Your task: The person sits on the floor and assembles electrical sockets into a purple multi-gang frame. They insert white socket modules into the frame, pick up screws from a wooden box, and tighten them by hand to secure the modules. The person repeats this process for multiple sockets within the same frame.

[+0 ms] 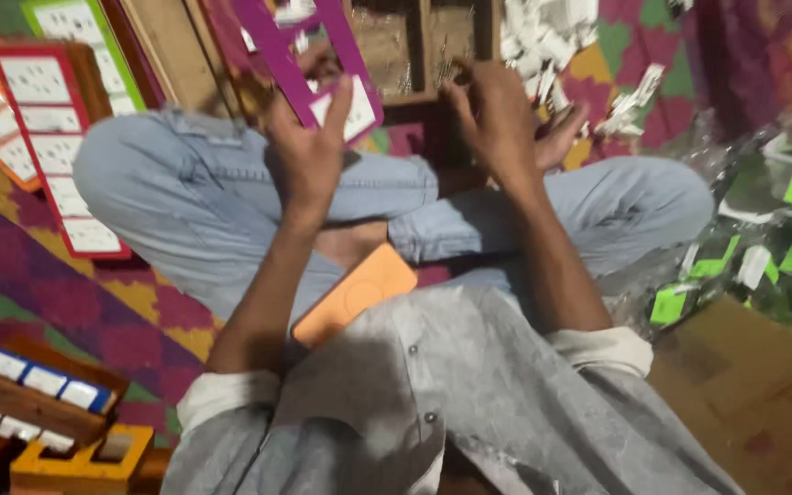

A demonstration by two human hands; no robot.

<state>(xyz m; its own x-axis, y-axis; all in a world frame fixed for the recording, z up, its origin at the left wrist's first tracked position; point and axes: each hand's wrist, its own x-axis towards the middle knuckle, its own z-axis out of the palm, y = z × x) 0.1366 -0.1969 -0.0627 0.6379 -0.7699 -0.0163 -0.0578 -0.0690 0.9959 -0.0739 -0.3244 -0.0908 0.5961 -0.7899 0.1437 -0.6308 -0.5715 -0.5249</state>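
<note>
A patterned mat of purple, yellow and green covered the floor where the person sat cross-legged. The left hand was closed on the lower end of a purple card strip with white labels, held upright above the knees. The right hand hovered beside it, fingers spread and curled, holding nothing. An orange phone lay on the lap.

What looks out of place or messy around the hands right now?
Small white pieces lie in a loose, scattered heap on the mat beyond the right hand, some strewn toward the knee. An orange flat case sits tilted in the lap. The left hand holds a purple card strip at a slant. Nothing looks damaged.
</note>
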